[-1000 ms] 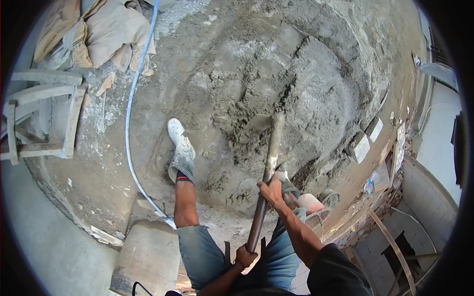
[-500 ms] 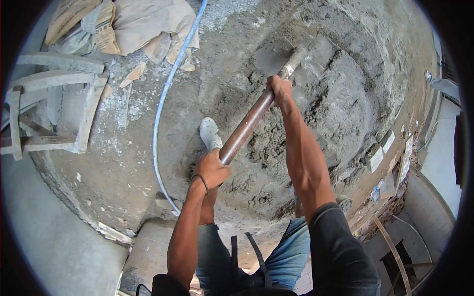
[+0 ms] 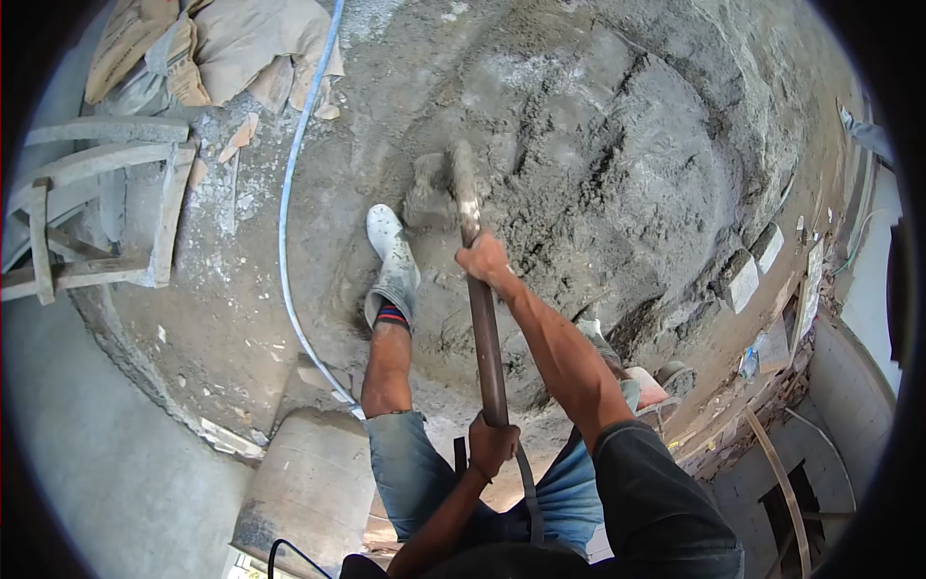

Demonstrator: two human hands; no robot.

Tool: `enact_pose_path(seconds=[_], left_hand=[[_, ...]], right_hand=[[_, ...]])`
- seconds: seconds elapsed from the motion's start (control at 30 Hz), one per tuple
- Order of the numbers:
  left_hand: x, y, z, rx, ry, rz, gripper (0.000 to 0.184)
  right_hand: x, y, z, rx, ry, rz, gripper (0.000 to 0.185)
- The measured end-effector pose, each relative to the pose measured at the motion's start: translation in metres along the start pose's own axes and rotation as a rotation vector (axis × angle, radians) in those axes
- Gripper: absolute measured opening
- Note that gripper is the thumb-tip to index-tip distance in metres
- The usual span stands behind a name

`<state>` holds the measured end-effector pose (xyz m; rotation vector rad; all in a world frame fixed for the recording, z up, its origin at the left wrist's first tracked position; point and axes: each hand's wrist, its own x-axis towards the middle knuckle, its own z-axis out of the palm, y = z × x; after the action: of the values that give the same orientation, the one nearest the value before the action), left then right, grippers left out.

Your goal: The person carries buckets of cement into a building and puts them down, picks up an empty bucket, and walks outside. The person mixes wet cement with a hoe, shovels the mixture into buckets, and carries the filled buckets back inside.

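My left hand [image 3: 493, 443], with a dark band at the wrist, is closed round the lower end of a hoe's brown handle [image 3: 487, 347], close to my body. Farther up the same handle my right hand [image 3: 485, 260] is wrapped round it. The hoe's mortar-coated blade [image 3: 427, 193] lies at the far end, left of the handle, on the wet ground. A wide heap of wet grey mortar [image 3: 617, 183] spreads ahead and to the right. My left foot, in a white splattered rubber boot [image 3: 391, 256], stands just left of the hoe.
A pale blue hose [image 3: 286, 232] curves along the left. Beyond it are a wooden frame [image 3: 106, 217] and crumpled paper sacks [image 3: 256, 43]. A concrete cylinder [image 3: 307, 482] stands at the lower left. Broken blocks [image 3: 741, 280] and rubble line the right side.
The hoe has swung from a slant toward the upper right to nearly upright in view, its blade pulled left and nearer. Both hands have come closer to my body, still gripping the handle.
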<state>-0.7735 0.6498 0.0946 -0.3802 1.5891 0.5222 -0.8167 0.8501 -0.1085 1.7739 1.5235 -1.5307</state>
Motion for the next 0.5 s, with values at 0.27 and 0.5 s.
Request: enact_pose_path(seconds=[0.27, 0.5], left_hand=[[-0.093, -0.130, 0.058, 0.274, -0.036, -0.017, 0.027], [0.063, 0.029, 0.097, 0.612, -0.073, 0.654, 0.028]], right_hand=[[-0.157, 0.131, -0.074, 0.049, 0.039, 0.018, 0.049], [-0.011, 0.086, -0.244, 0.321, 0.444, -0.052, 0.038]])
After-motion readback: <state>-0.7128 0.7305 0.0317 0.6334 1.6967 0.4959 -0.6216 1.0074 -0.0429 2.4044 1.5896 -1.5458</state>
